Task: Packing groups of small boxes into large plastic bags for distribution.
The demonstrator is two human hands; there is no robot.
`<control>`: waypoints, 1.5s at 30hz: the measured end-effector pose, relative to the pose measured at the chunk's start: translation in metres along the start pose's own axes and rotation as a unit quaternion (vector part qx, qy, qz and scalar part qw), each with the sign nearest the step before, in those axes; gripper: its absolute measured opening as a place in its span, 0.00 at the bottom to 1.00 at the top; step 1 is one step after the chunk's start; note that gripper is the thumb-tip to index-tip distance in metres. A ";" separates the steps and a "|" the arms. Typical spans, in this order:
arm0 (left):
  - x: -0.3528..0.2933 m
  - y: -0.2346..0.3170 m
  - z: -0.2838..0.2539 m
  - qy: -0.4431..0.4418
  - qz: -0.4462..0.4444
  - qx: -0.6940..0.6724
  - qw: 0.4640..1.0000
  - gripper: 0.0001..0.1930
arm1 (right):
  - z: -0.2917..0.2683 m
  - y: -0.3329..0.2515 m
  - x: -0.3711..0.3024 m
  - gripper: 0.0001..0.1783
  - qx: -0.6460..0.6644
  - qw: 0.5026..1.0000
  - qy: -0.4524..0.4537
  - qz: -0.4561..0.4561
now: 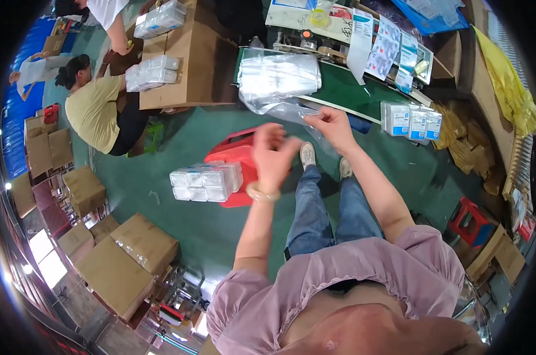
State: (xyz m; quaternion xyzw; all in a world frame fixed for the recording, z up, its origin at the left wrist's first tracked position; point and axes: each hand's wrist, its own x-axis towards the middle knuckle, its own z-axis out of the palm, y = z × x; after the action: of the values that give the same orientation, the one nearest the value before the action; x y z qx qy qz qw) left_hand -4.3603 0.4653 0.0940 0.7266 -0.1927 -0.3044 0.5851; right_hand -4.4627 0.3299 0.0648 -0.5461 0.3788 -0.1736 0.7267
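Observation:
My right hand (334, 127) is closed in a pinch on the edge of a clear plastic bag (279, 108), which hangs loosely off the front of the green work table. Behind it lies a stack of flat clear plastic bags (278, 74). To the left, my left hand (272, 155), with a pale bangle at its wrist, is lifted and slightly blurred by motion. Its thumb and fingers are apart, and I see nothing in them. Below and beside that hand, a red stool (239, 192) carries a block of clear-wrapped small white boxes (200, 180).
Wrapped blue-and-white boxes (411, 122) sit at the table's right end. A machine (306, 42) with printed sheets stands behind. At the left, a seated person in yellow (96, 115) is beside a large carton (188, 65) bearing wrapped packs. Another carton (126, 260) stands lower left.

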 end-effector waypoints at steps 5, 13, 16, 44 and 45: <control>-0.060 -0.003 0.059 -0.011 -0.053 -0.117 0.992 0.14 | -0.004 -0.025 -0.041 0.18 0.146 0.987 -0.005 0.067; -0.116 0.023 0.080 -0.076 -0.180 -0.118 0.974 0.09 | -0.134 -0.042 -0.095 0.24 -0.219 0.970 -0.095 0.039; -0.120 0.019 0.077 -0.014 -0.191 -0.035 0.981 0.08 | -0.161 -0.061 -0.119 0.21 -0.570 0.813 -0.076 -0.086; -0.236 -0.155 0.072 -0.114 -0.045 0.325 0.938 0.07 | -0.195 0.143 -0.016 0.48 0.485 0.820 0.288 0.100; -0.235 -0.153 0.076 -0.114 -0.043 0.317 0.941 0.07 | -0.195 0.147 -0.022 0.47 0.464 0.824 0.305 0.110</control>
State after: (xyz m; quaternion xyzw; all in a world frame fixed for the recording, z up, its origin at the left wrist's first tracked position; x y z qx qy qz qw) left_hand -4.5964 0.5957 -0.0131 0.8424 -0.3128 -0.3335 0.2852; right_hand -4.6454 0.2655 -0.0862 -0.0177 0.5137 -0.4056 0.7558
